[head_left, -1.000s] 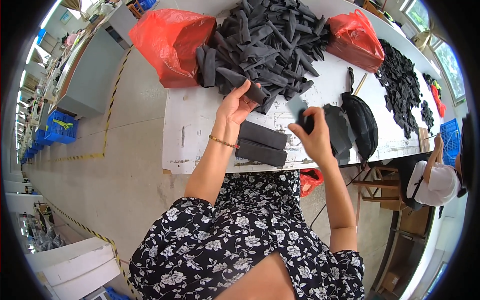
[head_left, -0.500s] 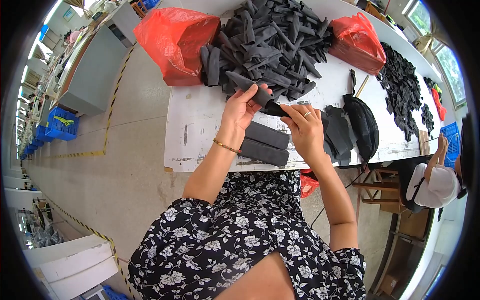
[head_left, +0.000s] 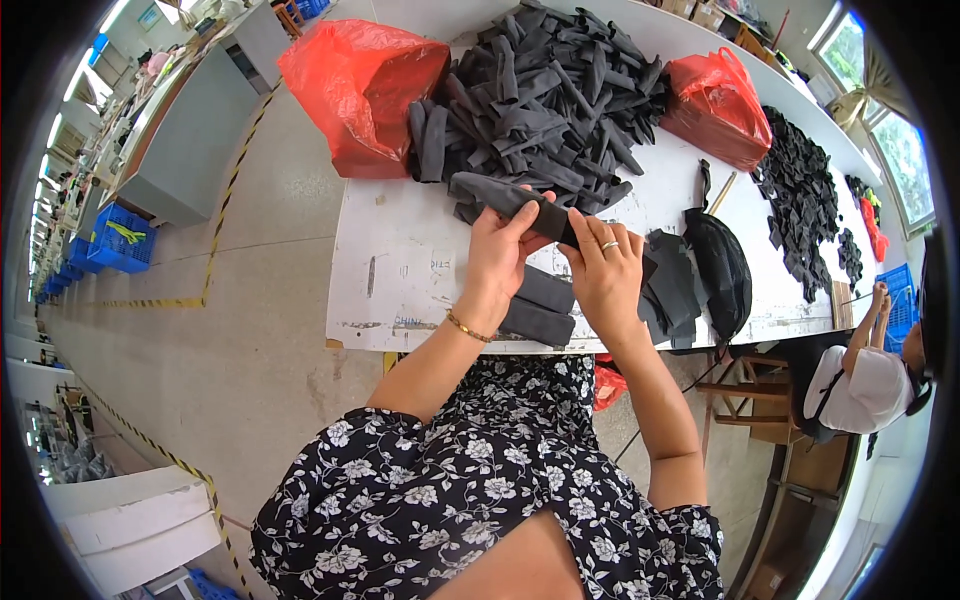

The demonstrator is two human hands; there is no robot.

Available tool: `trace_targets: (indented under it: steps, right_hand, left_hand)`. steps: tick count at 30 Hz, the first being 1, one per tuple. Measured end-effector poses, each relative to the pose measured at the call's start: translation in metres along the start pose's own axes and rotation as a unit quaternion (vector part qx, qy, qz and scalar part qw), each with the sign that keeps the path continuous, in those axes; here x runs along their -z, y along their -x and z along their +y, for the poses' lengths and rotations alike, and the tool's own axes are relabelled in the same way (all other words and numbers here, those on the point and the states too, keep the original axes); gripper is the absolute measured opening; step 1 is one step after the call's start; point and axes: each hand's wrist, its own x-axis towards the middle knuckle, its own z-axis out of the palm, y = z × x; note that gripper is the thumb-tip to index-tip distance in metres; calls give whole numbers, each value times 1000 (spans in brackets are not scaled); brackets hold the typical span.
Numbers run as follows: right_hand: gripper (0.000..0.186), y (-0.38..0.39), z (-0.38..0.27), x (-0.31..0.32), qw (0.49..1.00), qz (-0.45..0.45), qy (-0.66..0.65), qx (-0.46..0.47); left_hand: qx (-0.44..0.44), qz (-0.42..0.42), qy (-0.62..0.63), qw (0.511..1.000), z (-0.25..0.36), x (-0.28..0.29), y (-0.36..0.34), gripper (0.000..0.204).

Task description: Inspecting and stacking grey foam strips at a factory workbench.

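Both hands grip one dark fabric strip [head_left: 510, 200] above the white counter [head_left: 400, 270].

Left hand [head_left: 497, 255] closes around the strip's middle while the right hand [head_left: 605, 275] pinches its near end. It is held just in front of a heap of dark strips [head_left: 545, 100], between two red bags [head_left: 365, 85] [head_left: 715, 105]. Folded dark pieces [head_left: 540, 305] lie stacked under the wrists at the counter's edge.
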Motion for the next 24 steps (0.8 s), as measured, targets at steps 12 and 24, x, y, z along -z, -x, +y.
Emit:
trace_targets:
  steps: [12, 24]
  right_hand:
    - [41, 27, -3, 2, 974, -73, -190, -99]
    - [28, 9, -6, -4, 978, -37, -201, -33]
  left_hand:
    - [-102, -151, 6, 983, -11, -6, 1, 24]
    - [-47, -124, 105, 986, -29, -19, 9, 24]
